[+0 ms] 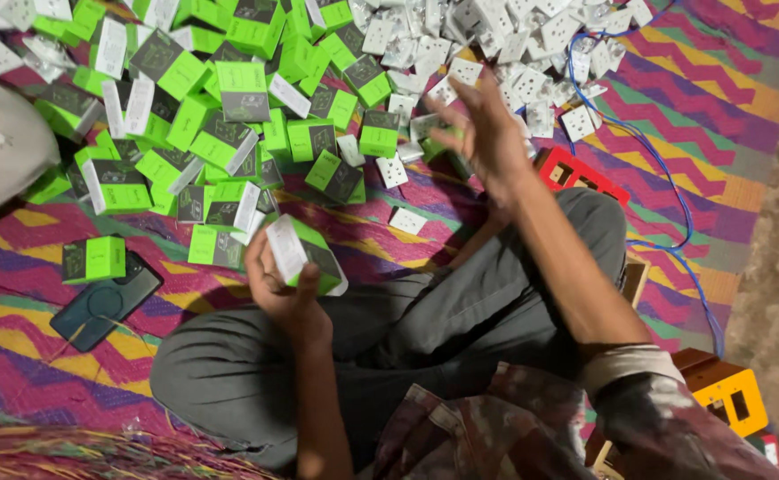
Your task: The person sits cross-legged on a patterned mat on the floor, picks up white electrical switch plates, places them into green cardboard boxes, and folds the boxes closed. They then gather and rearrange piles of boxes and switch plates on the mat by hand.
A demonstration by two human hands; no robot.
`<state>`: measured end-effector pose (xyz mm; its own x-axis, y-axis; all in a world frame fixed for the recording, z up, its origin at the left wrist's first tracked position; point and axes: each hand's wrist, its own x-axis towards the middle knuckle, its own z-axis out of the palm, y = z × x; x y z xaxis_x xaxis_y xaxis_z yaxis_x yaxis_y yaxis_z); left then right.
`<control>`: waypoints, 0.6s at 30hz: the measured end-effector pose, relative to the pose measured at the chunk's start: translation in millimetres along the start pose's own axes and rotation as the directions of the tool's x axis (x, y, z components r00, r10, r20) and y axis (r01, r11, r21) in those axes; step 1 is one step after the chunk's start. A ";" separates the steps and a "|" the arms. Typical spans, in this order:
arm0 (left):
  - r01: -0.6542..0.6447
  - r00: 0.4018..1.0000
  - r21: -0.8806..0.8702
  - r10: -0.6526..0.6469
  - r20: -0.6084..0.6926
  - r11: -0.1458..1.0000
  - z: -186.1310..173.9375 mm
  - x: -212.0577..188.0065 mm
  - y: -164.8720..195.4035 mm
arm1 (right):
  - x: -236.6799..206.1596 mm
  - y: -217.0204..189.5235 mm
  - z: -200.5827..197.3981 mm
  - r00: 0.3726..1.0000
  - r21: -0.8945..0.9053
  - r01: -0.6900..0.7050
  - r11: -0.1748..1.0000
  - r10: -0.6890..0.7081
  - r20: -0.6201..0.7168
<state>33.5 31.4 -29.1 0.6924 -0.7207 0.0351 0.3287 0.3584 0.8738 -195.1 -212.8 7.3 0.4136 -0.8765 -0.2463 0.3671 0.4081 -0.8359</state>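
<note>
My left hand [276,283] grips a small green and white box [305,253] just above my left knee. My right hand [478,133] is stretched out over the mat with fingers spread, a small green thing blurred at its palm. It hovers at the edge of a pile of white square sockets [496,44]. A heap of green and grey boxes [220,98] lies in front of my left hand.
A dark phone [105,307] and a lone green box [94,259] lie on the striped woven mat [710,98] at left. A blue cable [665,178] runs along the right. A red block [576,173] and a yellow box [732,396] sit by my right leg.
</note>
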 end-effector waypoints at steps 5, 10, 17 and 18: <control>0.076 0.983 0.133 -0.096 0.157 0.988 0.6 0.0 -15.9 | -36.4 64.0 22.0 0.921 -0.611 -0.123 0.782 0.318 0.222; 0.251 0.915 0.492 -0.370 0.159 0.833 1.8 -1.1 -41.8 | -69.9 84.9 48.2 0.866 -0.532 -0.028 0.846 0.286 0.410; 0.149 0.982 0.488 -0.187 0.030 0.860 -1.8 4.7 -72.6 | -52.8 140.0 -12.2 0.960 -0.647 0.059 0.760 0.135 0.247; 0.207 0.974 0.446 -0.224 -0.015 0.871 -1.5 6.8 -77.4 | -43.7 140.2 -28.4 0.994 -0.548 -0.044 0.835 0.091 0.060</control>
<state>13.8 -0.3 -97.2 0.6103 -0.7740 -0.1687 0.1434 -0.1015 0.9845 -185.4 -124.4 -113.0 0.4943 -0.8189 -0.2916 -0.1683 0.2389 -0.9563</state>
